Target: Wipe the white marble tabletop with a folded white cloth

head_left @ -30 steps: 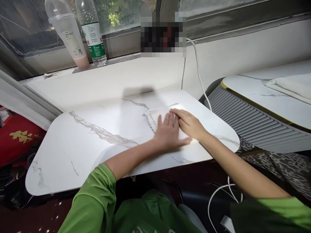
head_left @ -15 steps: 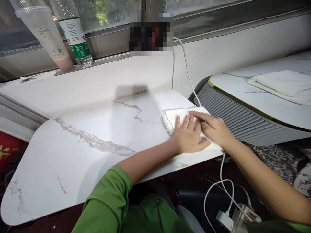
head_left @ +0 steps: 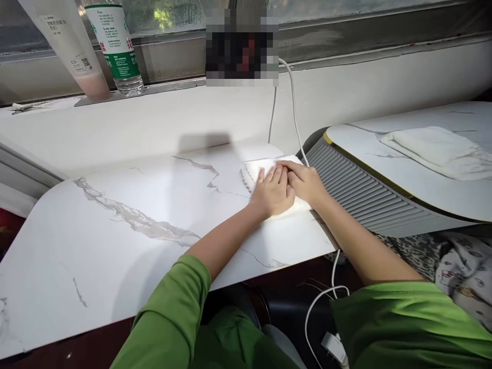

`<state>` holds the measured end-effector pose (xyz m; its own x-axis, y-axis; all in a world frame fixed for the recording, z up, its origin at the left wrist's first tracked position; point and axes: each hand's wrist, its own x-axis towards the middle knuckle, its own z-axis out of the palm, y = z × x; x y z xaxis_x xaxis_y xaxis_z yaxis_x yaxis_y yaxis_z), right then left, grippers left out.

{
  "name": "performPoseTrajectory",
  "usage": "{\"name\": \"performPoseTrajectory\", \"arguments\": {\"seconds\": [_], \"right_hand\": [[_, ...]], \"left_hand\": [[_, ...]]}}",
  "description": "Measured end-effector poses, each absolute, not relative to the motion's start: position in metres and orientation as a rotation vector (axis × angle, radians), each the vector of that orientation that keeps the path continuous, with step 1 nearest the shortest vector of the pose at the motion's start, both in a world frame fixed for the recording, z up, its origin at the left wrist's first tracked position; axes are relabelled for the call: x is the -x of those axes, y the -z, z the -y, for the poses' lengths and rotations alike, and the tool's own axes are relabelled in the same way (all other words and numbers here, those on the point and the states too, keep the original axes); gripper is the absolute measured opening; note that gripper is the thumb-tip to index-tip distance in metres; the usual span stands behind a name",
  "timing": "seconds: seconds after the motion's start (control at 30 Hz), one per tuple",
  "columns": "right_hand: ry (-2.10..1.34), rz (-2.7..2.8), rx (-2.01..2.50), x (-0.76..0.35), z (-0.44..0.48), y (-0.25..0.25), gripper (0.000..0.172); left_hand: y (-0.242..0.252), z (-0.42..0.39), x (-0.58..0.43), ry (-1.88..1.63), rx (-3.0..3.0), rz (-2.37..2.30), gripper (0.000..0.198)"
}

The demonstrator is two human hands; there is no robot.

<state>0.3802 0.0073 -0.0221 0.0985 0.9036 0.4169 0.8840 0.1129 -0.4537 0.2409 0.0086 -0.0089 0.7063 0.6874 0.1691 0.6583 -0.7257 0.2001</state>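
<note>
A folded white cloth with a scalloped edge lies on the right end of the marble-patterned white table. My left hand rests flat on it, palm down, with the fingers stretched out and pointing away from me. Against it, on the right, is my right hand, its extended fingers reaching over the left fingertips. Both hands press down on the cloth and hide much of it. Neither hand is wrapped around anything.
A plastic cup with pink drink and a green-labelled water bottle stand on the window sill. Right of a gap, another table bears a white cloth. White cables run down the wall; a charger hangs below.
Both hands and the cloth under them have slid away from the table's front edge, toward the wall. The view has shifted slightly, and more of the right sleeve shows.
</note>
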Motion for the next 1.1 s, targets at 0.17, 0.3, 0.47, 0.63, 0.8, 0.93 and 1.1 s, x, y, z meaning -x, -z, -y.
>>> {"name": "performPoseTrajectory", "arguments": {"seconds": [0.17, 0.3, 0.47, 0.63, 0.8, 0.93, 1.1], "right_hand": [[0.053, 1.698, 1.811, -0.375, -0.005, 0.021, 0.042], [0.086, 1.675, 1.848, -0.373, -0.011, 0.023, 0.041], [0.106, 1.725, 1.859, -0.371, -0.034, 0.023, 0.043], [0.075, 1.715, 1.872, -0.365, -0.065, 0.018, 0.039], [0.061, 1.704, 1.91, -0.357, -0.095, 0.014, 0.039], [0.048, 1.681, 1.912, -0.354, -0.118, 0.013, 0.039], [0.017, 1.651, 1.881, -0.354, -0.141, 0.015, 0.037]], "left_hand": [[0.01, -0.012, -0.25, -0.445, -2.602, -1.274, 0.054], [0.006, -0.024, -0.257, -0.507, -2.526, -1.285, 0.042], [0.007, -0.047, -0.254, -0.583, -2.521, -1.299, 0.035], [0.01, -0.08, -0.252, -0.502, -2.532, -1.355, 0.042], [0.006, -0.115, -0.249, -0.416, -2.516, -1.376, 0.046], [0.006, -0.138, -0.246, -0.401, -2.527, -1.394, 0.046], [0.008, -0.157, -0.245, -0.415, -2.558, -1.433, 0.045]]}}
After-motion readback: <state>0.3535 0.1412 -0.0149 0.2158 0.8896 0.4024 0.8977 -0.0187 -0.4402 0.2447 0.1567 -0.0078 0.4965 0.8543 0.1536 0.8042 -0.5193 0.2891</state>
